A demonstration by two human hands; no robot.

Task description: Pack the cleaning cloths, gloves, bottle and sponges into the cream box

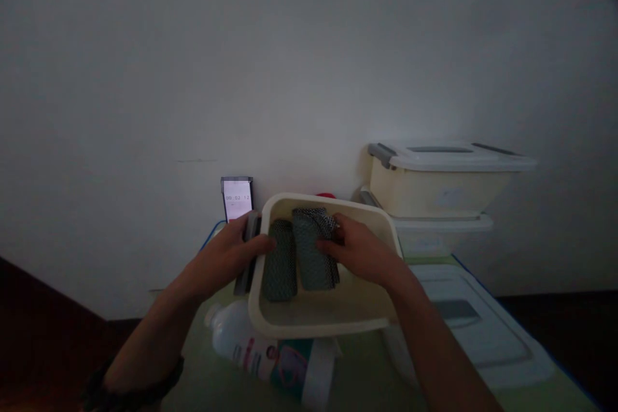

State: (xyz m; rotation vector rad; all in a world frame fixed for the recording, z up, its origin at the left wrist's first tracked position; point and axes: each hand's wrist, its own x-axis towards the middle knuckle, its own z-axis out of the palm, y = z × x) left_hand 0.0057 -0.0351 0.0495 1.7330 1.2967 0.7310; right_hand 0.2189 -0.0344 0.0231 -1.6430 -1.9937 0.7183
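Observation:
A cream plastic tub (pixel 338 318) sits tilted toward me in the middle of the table. Two rolled dark patterned cloths lie side by side inside it: one on the left (pixel 280 267), one on the right (pixel 311 251). My left hand (pixel 232 257) grips the tub's left rim, thumb over the edge near the left cloth. My right hand (pixel 360 248) is inside the tub, fingers closed on the right cloth.
A white bottle (pixel 270 354) lies on its side under the tub's front. A phone (pixel 237 198) showing a timer leans against the wall. Stacked lidded cream bins (pixel 439 187) stand at the right, and a loose white lid (pixel 477 328) lies in front of them.

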